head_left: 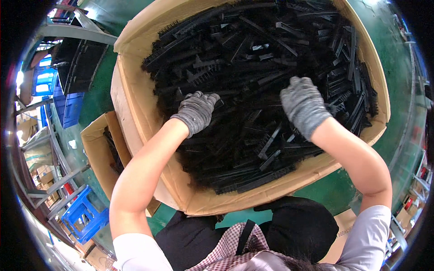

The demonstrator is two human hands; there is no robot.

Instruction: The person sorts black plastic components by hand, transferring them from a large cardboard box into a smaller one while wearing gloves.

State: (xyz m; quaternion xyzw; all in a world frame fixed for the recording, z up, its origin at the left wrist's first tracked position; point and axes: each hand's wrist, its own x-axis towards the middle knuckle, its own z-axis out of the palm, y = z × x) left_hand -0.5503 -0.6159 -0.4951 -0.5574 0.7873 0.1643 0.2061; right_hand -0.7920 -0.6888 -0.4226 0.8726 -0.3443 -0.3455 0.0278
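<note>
A: Head view. Hands?
B: Left gloved hand point(197, 113) curled over the pile; cannot tell whether it grips anything. Right gloved hand point(304, 105) also curled, grasp unclear.
A: Black plastic pieces point(270, 141)?
B: Heaped inside the large cardboard box point(136, 83), beneath both hands.
A: Writing?
B: Dark print on a cardboard sheet point(346, 222) beside the right trouser leg point(304, 226).

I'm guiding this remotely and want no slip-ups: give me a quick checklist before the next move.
1. Grey gloves worn: ok, on both left hand and right hand.
2. Hands within the large cardboard box's rim: ok.
3. Hands apart from each other: ok, a wide gap between.
4. Left hand's grip: cannot tell, curled against dark pieces.
5. Right hand's grip: cannot tell, its underside is hidden.
6. Black pieces in order: not ok, jumbled at many angles.
</note>
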